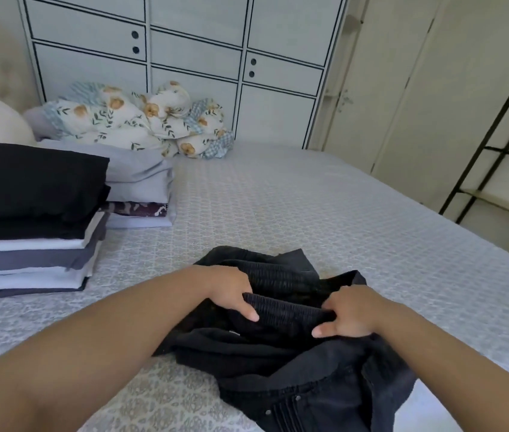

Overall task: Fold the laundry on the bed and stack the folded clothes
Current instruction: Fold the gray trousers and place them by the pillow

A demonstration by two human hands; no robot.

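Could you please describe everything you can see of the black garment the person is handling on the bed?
The black garment lies crumpled and unfolded on the grey patterned bedspread, near the bed's front edge. It looks like soft, matte fabric, with a ribbed, gathered elastic band across its middle and small buttons beside pleats near the bottom. The left hand and right hand each grip that gathered band, one at each end.

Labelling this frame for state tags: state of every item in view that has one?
black garment: unfolded, crumpled on the bed
left hand: gripping the garment's elastic band
right hand: gripping the same band
near stack: folded, black piece on top
far stack: folded, grey on top
floral bedding: bunched, unfolded
cabinet doors: closed
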